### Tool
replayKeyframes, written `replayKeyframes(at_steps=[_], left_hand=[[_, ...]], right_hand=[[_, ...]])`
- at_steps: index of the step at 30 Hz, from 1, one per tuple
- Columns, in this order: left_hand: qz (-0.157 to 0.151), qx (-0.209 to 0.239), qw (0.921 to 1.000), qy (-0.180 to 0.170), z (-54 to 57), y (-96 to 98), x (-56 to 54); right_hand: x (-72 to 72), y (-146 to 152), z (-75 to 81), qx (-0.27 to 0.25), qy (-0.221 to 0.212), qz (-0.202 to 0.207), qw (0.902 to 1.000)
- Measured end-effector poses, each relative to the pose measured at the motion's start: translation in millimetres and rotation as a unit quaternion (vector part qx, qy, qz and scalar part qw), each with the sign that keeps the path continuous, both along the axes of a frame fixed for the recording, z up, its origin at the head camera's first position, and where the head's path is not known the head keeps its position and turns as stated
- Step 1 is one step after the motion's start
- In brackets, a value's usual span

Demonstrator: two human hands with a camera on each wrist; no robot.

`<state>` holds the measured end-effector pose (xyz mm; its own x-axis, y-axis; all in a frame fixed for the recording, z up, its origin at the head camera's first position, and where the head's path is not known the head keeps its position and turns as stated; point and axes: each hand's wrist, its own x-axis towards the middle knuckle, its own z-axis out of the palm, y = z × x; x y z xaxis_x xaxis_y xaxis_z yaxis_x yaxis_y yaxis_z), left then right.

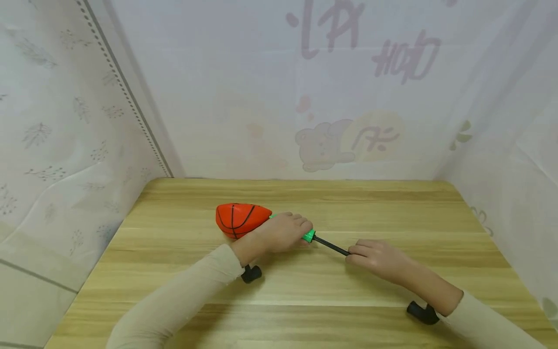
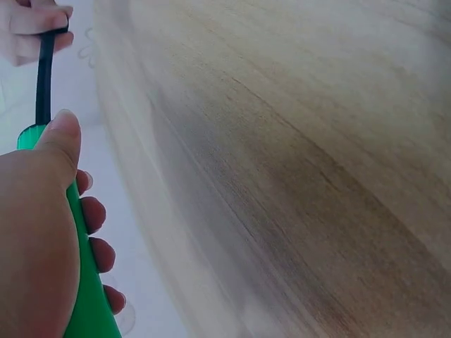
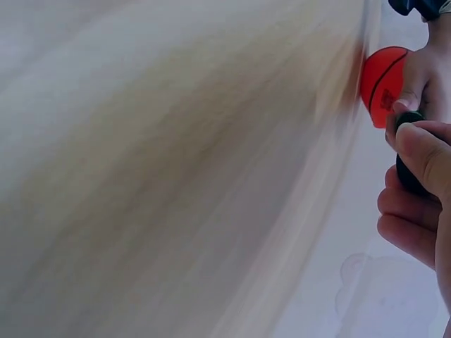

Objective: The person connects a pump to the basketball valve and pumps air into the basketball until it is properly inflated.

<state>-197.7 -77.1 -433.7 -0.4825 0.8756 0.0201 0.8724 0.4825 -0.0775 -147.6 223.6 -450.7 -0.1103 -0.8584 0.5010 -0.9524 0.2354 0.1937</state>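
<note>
My left hand (image 1: 283, 233) grips the green barrel of a hand air pump (image 1: 308, 236), its thumb lying along the barrel in the left wrist view. A black rod (image 1: 331, 245) extends from the barrel toward my right hand (image 1: 383, 261). That hand's fingers and thumb are wrapped round the pump's black handle (image 3: 409, 172). At the barrel's far end sits a red-orange ball (image 1: 240, 220) with black basketball lines. It looks partly deflated, with a flattened top and a tapered side toward the pump. My left hand covers most of the barrel.
A wood-grain table (image 1: 305, 310) lies under both hands. Pale printed cloth (image 1: 244, 97) hangs behind it and along both sides. Black curved mounts (image 1: 251, 274) show at both wrists, below the light sleeves (image 1: 183, 291).
</note>
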Motion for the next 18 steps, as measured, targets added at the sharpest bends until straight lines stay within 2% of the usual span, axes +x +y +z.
replayKeyframes(at_steps=[9,18], left_hand=[[0.01,-0.001,0.9999,-0.014,0.5,-0.7,-0.5],[0.014,-0.018,0.9997,-0.002,0.8,9.0,2.6]], right_hand=[[8.1,14,-0.5,0.007,-0.014,-0.011,0.9998],[-0.5,5,2.3,0.016,-0.003,-0.008,0.9998]])
